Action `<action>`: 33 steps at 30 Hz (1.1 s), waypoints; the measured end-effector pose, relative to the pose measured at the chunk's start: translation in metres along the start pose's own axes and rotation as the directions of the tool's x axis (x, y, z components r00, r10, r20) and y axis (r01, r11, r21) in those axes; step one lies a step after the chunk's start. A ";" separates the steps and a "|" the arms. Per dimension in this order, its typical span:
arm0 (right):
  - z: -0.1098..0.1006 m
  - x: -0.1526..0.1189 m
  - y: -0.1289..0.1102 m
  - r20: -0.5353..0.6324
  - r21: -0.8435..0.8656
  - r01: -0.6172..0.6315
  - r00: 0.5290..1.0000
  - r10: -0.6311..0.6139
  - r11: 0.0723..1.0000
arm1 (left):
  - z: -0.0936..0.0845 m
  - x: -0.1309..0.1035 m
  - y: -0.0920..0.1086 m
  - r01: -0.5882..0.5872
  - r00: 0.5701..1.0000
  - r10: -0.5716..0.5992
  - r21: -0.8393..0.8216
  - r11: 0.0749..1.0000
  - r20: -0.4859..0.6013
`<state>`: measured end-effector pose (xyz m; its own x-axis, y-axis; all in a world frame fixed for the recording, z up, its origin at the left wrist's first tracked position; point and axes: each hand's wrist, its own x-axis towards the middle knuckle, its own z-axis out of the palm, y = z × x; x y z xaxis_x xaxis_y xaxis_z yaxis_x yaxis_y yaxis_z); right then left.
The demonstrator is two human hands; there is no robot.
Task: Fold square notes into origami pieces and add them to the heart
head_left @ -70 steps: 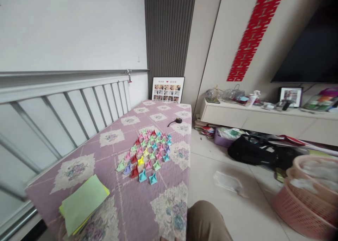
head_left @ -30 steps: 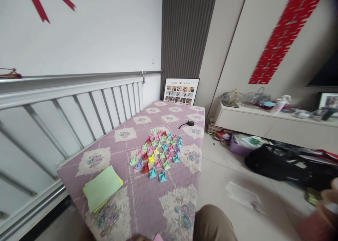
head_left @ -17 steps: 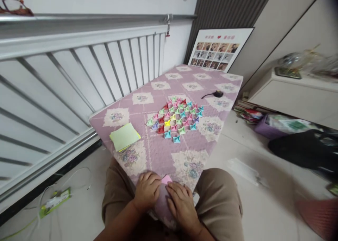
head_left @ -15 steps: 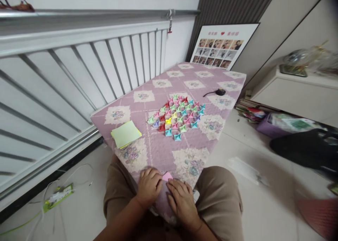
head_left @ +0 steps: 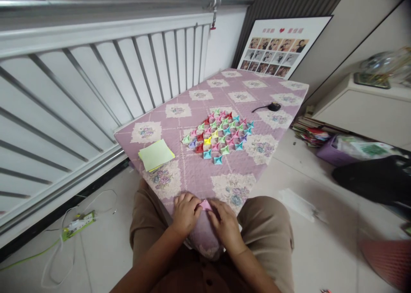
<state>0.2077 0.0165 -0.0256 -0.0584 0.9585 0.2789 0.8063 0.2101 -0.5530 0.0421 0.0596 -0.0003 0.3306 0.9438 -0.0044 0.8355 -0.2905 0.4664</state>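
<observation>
A small piece of folded pink paper [head_left: 205, 205] lies at the near end of the table, between my two hands. My left hand [head_left: 186, 212] grips its left edge with thumb and fingertips. From the other side, my right hand [head_left: 224, 222] has its fingers closed on the right edge. Farther up the cloth sit several small folded paper pieces [head_left: 207, 141] in red, pink, yellow, green, blue and purple, set out in slanting rows. To their left is a stack of square paper sheets [head_left: 156, 155], pale green on top with yellow showing beneath.
The table wears a purple floral cloth [head_left: 195, 177]. A black object with a short strap [head_left: 274, 107] lies toward its far right. A white radiator [head_left: 128, 70] runs along the left side. On the floor at left is a power strip [head_left: 79, 225] with cables.
My hands have shifted slightly, and more of the pink paper shows between them, its top now pointed. The whole view has tilted a little; the paper rows and stack stay put on the table.
</observation>
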 end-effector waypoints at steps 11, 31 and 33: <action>-0.008 0.032 -0.014 0.199 0.074 -0.211 0.961 0.193 0.975 | 0.000 -0.002 -0.008 -0.036 0.999 0.039 -0.106 0.994 0.022; -0.007 0.032 -0.039 0.517 0.789 -0.612 0.703 0.487 0.046 | -0.002 -0.013 0.003 0.265 0.934 -0.329 -0.888 0.376 0.140; -0.007 0.032 -0.040 0.518 0.790 -0.610 0.717 0.467 0.060 | -0.008 -0.013 0.008 0.268 0.938 -0.309 -0.897 0.353 0.158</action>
<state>0.1777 0.0372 0.0102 0.0293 0.8848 -0.4651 -0.3812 -0.4202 -0.8234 0.0413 0.0457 0.0105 0.1218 0.9498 -0.2882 -0.0103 0.2916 0.9565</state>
